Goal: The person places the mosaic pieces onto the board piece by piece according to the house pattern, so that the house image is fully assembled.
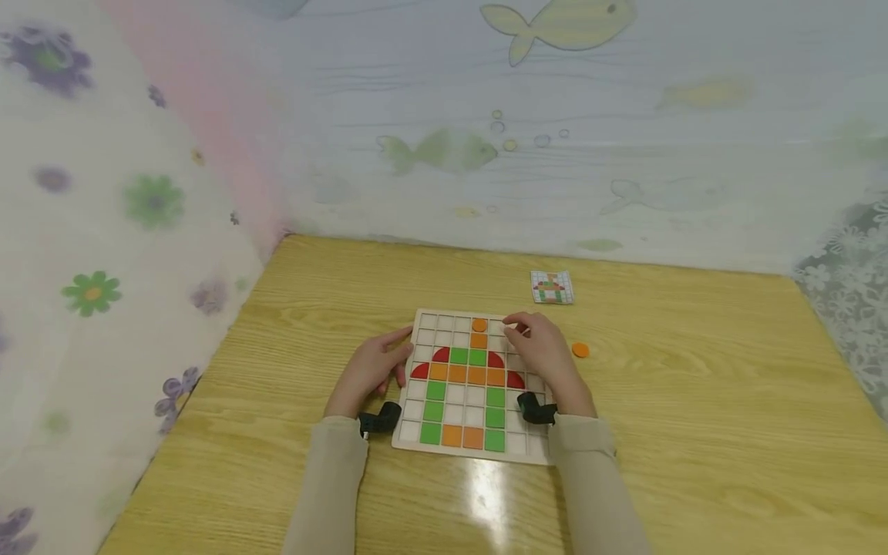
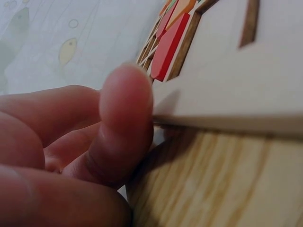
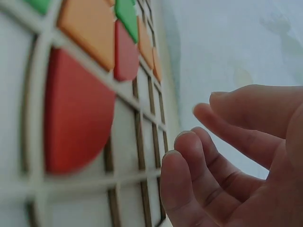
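A pale wooden grid board [image 1: 455, 395] lies on the table, with green squares [image 1: 435, 391], orange squares [image 1: 457, 374] and red quarter-round pieces [image 1: 516, 380] set in its cells. An orange disc [image 1: 479, 325] sits in a top-row cell. My left hand [image 1: 370, 368] is at the board's left edge, its thumb [image 2: 127, 97] against the side. Over the upper right cells hovers my right hand [image 1: 544, 351], fingers loosely bent and apart from the thumb. Nothing shows between them in the right wrist view. A second orange disc [image 1: 580, 350] lies loose, right of that hand.
Behind the board lies a small pattern card [image 1: 552, 287] printed with a similar coloured figure. The wood-grain table [image 1: 694, 385] meets a fish-patterned backdrop [image 1: 444, 193] at its far edge and a flowered one [image 1: 153, 200] on the left.
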Demonstrator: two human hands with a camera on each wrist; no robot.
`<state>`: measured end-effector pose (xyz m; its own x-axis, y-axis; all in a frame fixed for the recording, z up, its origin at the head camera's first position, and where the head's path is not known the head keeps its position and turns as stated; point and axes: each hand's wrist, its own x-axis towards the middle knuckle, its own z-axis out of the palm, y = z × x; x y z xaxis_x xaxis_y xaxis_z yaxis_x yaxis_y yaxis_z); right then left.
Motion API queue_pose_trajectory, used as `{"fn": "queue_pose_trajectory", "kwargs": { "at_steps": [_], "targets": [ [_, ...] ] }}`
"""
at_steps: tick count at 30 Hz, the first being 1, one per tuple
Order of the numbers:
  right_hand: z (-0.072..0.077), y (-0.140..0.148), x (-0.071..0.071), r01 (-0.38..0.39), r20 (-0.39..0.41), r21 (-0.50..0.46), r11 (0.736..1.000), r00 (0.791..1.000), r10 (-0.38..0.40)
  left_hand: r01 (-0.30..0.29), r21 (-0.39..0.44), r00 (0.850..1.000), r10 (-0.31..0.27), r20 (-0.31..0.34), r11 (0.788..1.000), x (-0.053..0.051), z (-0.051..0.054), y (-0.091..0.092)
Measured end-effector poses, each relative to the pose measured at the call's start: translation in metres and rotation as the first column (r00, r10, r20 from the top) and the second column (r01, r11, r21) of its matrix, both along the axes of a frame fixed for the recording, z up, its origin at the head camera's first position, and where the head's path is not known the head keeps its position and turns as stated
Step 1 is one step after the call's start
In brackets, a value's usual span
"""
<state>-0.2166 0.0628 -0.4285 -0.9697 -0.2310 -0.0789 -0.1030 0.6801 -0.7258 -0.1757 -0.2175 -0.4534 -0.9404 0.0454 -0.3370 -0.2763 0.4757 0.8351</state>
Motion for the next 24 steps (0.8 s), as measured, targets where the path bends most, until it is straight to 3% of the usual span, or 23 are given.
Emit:
{"fn": "queue_pose_trajectory", "kwargs": {
  "at_steps": [13, 19, 24],
  "targets": [
    [0.002, 0.029, 0.015, 0.044, -0.022, 0.015, 0.999, 0.999, -0.043, -0.024, 0.029, 1.000, 0.023, 0.013, 0.999, -0.001, -0.005, -0.004],
    [0.002, 0.047, 0.019, 0.055, -0.045, 0.044, 0.998, 0.998, -0.053, 0.004, 0.013, 1.000, -0.004, -0.022, 1.000, -0.001, -0.005, -0.003],
    [0.002, 0.061, 0.020, 0.060, -0.056, 0.070, 0.996, 0.997, -0.056, -0.001, 0.020, 1.000, 0.001, -0.006, 1.000, -0.002, -0.003, -0.002]
  ]
}}
